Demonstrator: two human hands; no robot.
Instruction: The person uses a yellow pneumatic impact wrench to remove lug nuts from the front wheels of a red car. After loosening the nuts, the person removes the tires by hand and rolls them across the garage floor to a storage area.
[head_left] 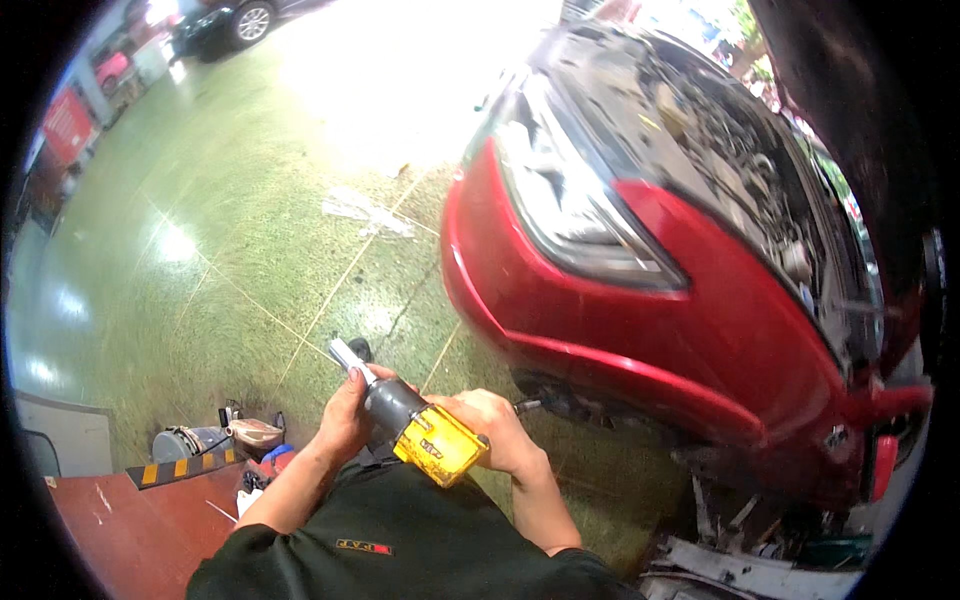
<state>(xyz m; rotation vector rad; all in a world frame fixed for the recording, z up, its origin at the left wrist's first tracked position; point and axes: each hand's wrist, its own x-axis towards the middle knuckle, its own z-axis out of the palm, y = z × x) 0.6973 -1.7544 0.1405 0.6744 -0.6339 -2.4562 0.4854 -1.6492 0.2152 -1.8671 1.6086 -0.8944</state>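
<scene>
A yellow and black impact wrench (440,446) is held in front of my body, its nose tilted up toward the far left. At that nose sits a long silver socket (350,360). My left hand (345,415) is closed around the base of the socket, with the thumb along its side. Behind the tool's body, my right hand (488,422) is closed on the handle, which is mostly hidden by the hand and the yellow housing. Close by on the right stands a red car (600,330); neither hand touches it.
The car's engine bay (740,150) is exposed. At the lower left is a reddish-brown surface (150,530) with a black and yellow striped edge, beside a round grey container (185,443). Metal parts (740,570) lie low at the right. A dark car (235,25) stands far off.
</scene>
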